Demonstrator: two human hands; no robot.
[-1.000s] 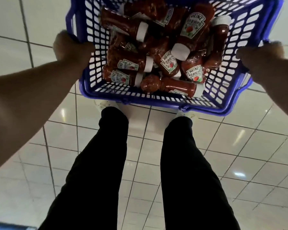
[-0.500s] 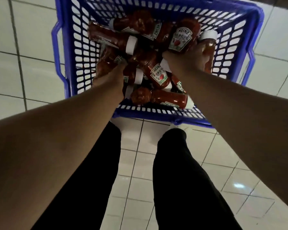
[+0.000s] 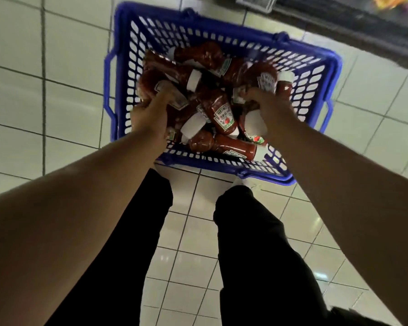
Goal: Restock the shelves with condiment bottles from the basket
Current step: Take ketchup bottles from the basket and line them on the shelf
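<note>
A blue plastic basket [image 3: 118,74] sits on the white tiled floor [image 3: 64,128] just ahead of the person's feet, holding a jumbled pile of ketchup bottles [image 3: 222,114] with white caps. The bottles lie on their sides, pointing every which way. One in the middle [image 3: 223,115] has its long axis running from upper left to lower right, label up, cap toward the near wall. Another [image 3: 231,148] lies along the near wall, cap to the right. A third [image 3: 172,69], toward the far left, runs left to right with its cap toward the centre.

The left hand [image 3: 151,114] is down in the left part of the pile, its grip curled round a bottle [image 3: 151,87] that angles up and away to the left; the label end shows beside the knuckles. The right hand [image 3: 264,104] is in the right part, its grip wrapped round the cap end of a labelled bottle [image 3: 265,77] whose base points up and away, toward the far wall. Just right of it another bottle [image 3: 285,87] stands cap-up against the right wall.

Other bottles crowd both held ones, touching and overlapping them. The person's legs in black trousers [image 3: 257,243] fill the lower middle. A dark shelf base [image 3: 363,31] crosses the upper right corner, beyond the basket
</note>
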